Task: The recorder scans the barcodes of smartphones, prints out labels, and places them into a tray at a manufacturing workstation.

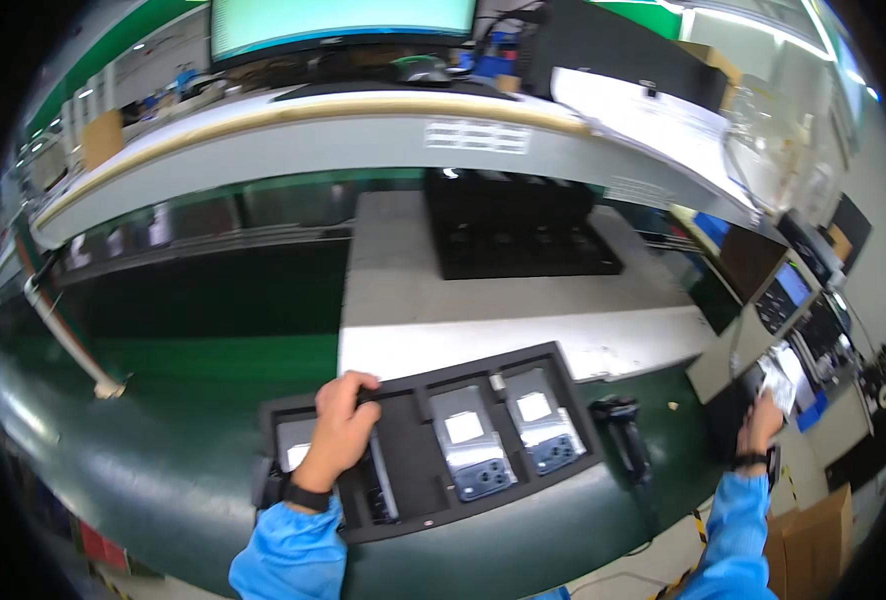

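Note:
A black tray (415,492) with several compartments lies on the green bench in front of me. Two of its compartments hold silver phones in clear bags (471,456) with white labels. My left hand (339,428) rests on the tray's left part, fingers curled at its far rim, over another bagged phone (296,447). My right hand (761,424) reaches far right and grips a small white bagged item (778,380) near a dark surface at the bench side. Both arms wear blue sleeves and dark wristbands.
A black handheld scanner (623,432) lies right of the tray. A white table top (503,310) carries a stack of black trays (518,232) farther back. A monitor (343,25) stands above a curved shelf. A small screen and keypad (783,295) sit at right; a cardboard box (813,545) is below.

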{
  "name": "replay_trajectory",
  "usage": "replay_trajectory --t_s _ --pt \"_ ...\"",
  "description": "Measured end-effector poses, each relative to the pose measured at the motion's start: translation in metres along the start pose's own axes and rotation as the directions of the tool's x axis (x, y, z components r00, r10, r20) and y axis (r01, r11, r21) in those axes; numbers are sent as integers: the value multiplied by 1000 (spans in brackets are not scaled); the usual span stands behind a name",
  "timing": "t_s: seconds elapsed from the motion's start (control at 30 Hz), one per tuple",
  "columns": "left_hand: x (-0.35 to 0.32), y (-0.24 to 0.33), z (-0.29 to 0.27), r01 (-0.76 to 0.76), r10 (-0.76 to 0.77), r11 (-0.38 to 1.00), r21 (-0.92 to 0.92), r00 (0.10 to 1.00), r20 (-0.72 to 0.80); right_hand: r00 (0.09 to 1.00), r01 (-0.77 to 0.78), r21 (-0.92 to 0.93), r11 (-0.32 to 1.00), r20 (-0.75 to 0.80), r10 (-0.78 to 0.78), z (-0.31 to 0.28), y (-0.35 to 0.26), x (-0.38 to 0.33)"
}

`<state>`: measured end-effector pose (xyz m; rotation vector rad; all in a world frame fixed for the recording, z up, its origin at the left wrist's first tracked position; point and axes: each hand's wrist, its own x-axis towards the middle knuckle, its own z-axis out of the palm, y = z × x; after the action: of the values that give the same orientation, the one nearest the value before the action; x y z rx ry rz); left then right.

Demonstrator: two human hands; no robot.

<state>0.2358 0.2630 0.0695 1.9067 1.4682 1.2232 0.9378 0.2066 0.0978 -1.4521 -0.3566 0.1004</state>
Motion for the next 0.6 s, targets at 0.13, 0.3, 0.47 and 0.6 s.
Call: replay_trajectory --t_s 0.13,0.3,0.47,0.6 --pt "7 14 5 58 -55 997 -53 996 68 923 -123 -61 990 359 137 41 -29 -180" --pt "7 0 -5 93 -88 988 -126 995 47 29 226 -303 926 952 304 145 -91 -358" --pt "-1 -19 -5 -119 144 980 157 977 -156 -592 523 58 850 743 313 181 -82 -454" --pt "14 11 38 -183 219 969 164 946 -240 -451 595 61 801 850 271 169 -55 -424"
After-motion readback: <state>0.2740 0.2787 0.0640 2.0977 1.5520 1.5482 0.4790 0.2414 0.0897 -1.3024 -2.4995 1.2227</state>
